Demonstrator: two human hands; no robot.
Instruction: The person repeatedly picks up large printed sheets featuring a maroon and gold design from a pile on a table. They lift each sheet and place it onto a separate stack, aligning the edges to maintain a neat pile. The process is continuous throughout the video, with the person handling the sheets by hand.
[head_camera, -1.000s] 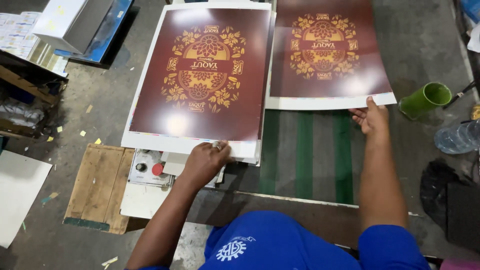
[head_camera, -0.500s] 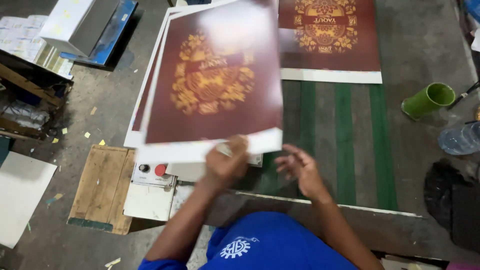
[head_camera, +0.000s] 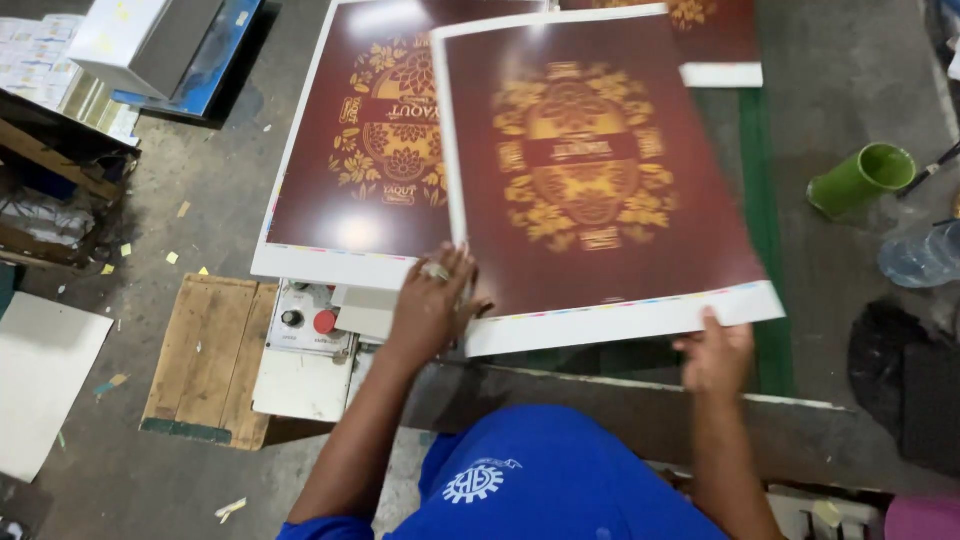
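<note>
The left hand (head_camera: 432, 305) lies with fingers spread on the near left corner of a large printed sheet (head_camera: 600, 180), its grip pinching the white margin there, while the right hand (head_camera: 718, 352) closes thumb over fingers on the near right edge of that margin. Holding only the unprinted border likely keeps fingers off the glossy maroon and gold face. The sheet is lifted and tilted, carried above the table (head_camera: 850, 130), its far edge overlapping a second sheet (head_camera: 350, 170) of the same design lying flat to the left on a stack. A third sheet (head_camera: 715, 40) shows at the far edge. Just below the left hand sits a small control box (head_camera: 310, 320) with a red button, beside a wooden pallet (head_camera: 205, 360). To the right stand a green cup (head_camera: 860, 180) and a clear plastic bottle (head_camera: 920, 255).
</note>
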